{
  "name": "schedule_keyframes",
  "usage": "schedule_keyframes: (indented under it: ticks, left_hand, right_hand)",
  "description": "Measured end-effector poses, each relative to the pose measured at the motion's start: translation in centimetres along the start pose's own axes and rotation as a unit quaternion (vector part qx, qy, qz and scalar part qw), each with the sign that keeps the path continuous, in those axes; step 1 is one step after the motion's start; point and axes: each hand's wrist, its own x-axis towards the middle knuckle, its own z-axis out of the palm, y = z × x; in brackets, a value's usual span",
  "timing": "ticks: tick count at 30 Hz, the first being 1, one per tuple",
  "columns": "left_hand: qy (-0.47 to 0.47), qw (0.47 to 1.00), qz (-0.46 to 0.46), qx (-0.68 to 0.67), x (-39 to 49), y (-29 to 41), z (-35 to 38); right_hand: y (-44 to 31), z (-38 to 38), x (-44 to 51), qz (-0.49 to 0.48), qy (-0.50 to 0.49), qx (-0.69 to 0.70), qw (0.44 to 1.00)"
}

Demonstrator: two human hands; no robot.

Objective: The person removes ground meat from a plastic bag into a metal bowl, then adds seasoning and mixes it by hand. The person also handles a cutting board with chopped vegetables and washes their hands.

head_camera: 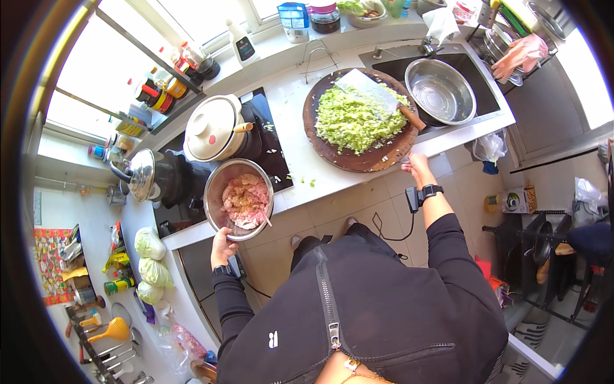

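My left hand (224, 247) grips the near rim of a stainless steel bowl (211, 182) at the front of the hob. Minced meat (245, 199) with brown seasoning fills the bowl, and a thin pale stick or handle (266, 218) leans out of it. My right hand (418, 168) is at the near right edge of a round wooden chopping board (355, 163); whether it touches the board is unclear, and its fingers are partly curled. Chopped green cabbage (352, 120) is heaped on that board. Across the heap lies a cleaver (369, 91), its wooden handle (411, 117) pointing right.
A lidded ceramic pot (211, 127) and a glass-lidded pot (144, 175) stand on the black hob (268, 139). An empty metal basin (440, 91) rests over the sink (484, 96). Several cabbages (154, 273) line the left counter. A wire rack (319, 60) stands behind the board.
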Motion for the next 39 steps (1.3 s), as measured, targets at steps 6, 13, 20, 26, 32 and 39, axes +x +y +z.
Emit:
schedule_keyframes:
  ticks: [6, 13, 20, 26, 32, 39]
  left_hand:
    - [0.042, 0.999, 0.004, 0.019, 0.4, -0.1, 0.5]
    - [0.000, 1.000, -0.014, 0.003, 0.1, 0.1, 0.0]
    - [0.026, 0.998, 0.024, -0.054, -0.4, -0.3, 1.3]
    - [0.013, 0.992, 0.054, -0.111, -0.7, -1.7, 1.4]
    - [0.063, 0.983, 0.089, -0.149, -0.9, -1.5, 3.7]
    - [-0.016, 0.954, 0.157, -0.257, -3.8, -5.3, 5.2]
  right_hand:
    - [-0.9, -0.9, 0.9, 0.029, 0.019, -0.027, 0.999]
    - [-1.6, -0.5, 0.1, 0.014, 0.028, -0.046, 0.998]
    - [-3.6, -2.7, -0.9, 0.019, -0.076, -0.083, 0.993]
    - [-5.0, -4.4, -0.4, -0.022, -0.034, -0.116, 0.992]
    - [-4.0, -3.4, -1.2, -0.046, 0.031, -0.074, 0.996]
    - [-4.6, -4.9, -2.1, -0.057, 0.046, -0.022, 0.997]
